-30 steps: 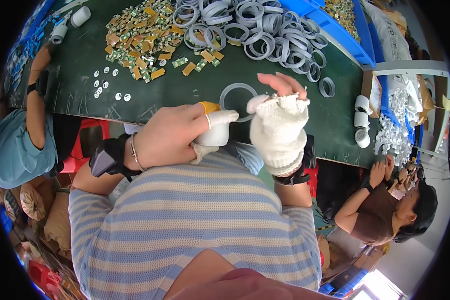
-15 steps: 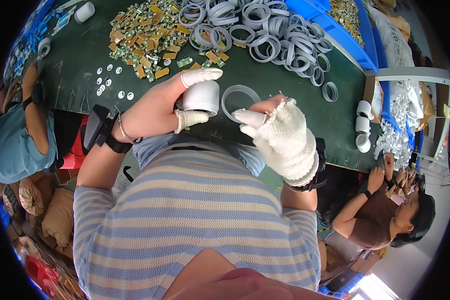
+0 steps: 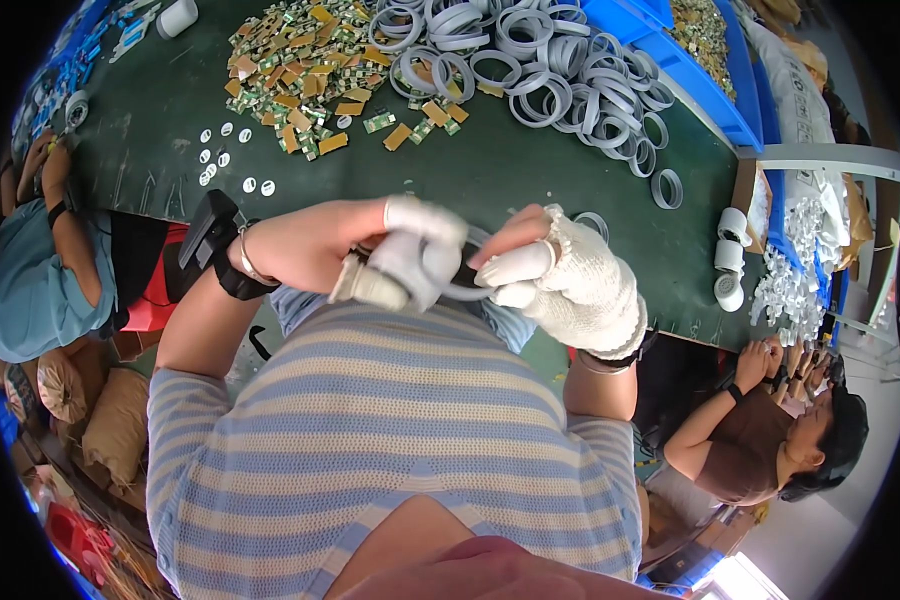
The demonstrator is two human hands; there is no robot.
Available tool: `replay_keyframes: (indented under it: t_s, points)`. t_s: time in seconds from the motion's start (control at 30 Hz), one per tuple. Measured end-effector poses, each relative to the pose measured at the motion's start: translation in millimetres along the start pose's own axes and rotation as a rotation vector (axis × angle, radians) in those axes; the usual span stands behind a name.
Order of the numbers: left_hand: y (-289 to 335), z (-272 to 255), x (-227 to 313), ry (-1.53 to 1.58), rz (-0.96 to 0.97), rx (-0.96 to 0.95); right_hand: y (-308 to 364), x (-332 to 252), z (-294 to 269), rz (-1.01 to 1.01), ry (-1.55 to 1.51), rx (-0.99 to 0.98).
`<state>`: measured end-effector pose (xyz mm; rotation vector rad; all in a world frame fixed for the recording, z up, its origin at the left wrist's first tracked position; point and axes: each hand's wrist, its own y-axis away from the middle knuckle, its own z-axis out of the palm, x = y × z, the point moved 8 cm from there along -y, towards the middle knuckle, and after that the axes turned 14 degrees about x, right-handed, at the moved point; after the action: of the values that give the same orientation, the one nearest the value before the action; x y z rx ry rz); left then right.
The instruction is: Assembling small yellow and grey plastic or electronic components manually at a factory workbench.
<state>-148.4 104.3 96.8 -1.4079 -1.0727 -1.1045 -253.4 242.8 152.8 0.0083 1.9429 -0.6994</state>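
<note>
My left hand (image 3: 315,240), with white covers on thumb and finger, is closed around a white cylindrical housing (image 3: 408,262), blurred by motion. My right hand (image 3: 580,285) wears a white knitted glove with some fingertips bare. Its thumb and fingers pinch a grey ring (image 3: 464,293), held right against the housing's right end. Whether the ring sits around the housing or only touches it, I cannot tell. Another grey ring (image 3: 594,222) shows in part behind my right hand. Both hands are over the table's near edge, in front of my body.
On the green table (image 3: 340,175) are a heap of small circuit boards (image 3: 305,70), a pile of grey rings (image 3: 560,75) and several white round stickers (image 3: 224,160). White housings (image 3: 730,258) stand at the right edge beside blue bins (image 3: 690,75). People sit at left and right.
My left hand has tilted the housing and brought it lower, toward my body. The ring in my right hand has come down and left against it. A ring behind the right hand now shows.
</note>
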Motion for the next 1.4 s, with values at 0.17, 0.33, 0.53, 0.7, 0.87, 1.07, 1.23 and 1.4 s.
replay_keyframes:
  t_s: [0.17, 0.33, 0.53, 0.7, 0.87, 1.07, 1.23, 1.4]
  points:
    - [-3.7, -24.8, 11.0, -0.234, 0.034, 0.434, -6.1, -16.1, -3.6, -0.126, 0.534, 0.165]
    - [4.4, -5.8, 17.2, -0.697, 0.046, 0.297, -4.3, -22.1, 12.0, -0.21, 0.785, 0.053]
    - [2.6, -14.6, 10.5, -0.443, 0.075, 0.155, -12.2, -19.0, 2.9, -0.136, 0.615, 0.075]
    - [2.7, -3.0, -3.9, -0.101, 0.081, 0.004, -7.2, -9.7, -0.7, -0.121, 0.335, -0.027]
    - [0.6, -24.4, -24.9, 0.237, -0.135, 0.448, -5.1, -19.9, 3.1, -0.096, 0.423, 0.023]
    - [4.1, -17.6, -36.0, 0.511, -0.291, 0.562, -2.3, -20.9, 5.0, -0.126, 0.251, 0.062]
    - [2.7, 10.8, -36.8, 0.94, -0.325, 0.474, 17.3, 31.4, 12.0, 0.629, -0.267, 0.352]
    - [-3.0, 12.6, -24.4, 0.866, -0.229, 0.52, 14.1, 20.2, 6.6, 0.452, 0.029, 0.366]
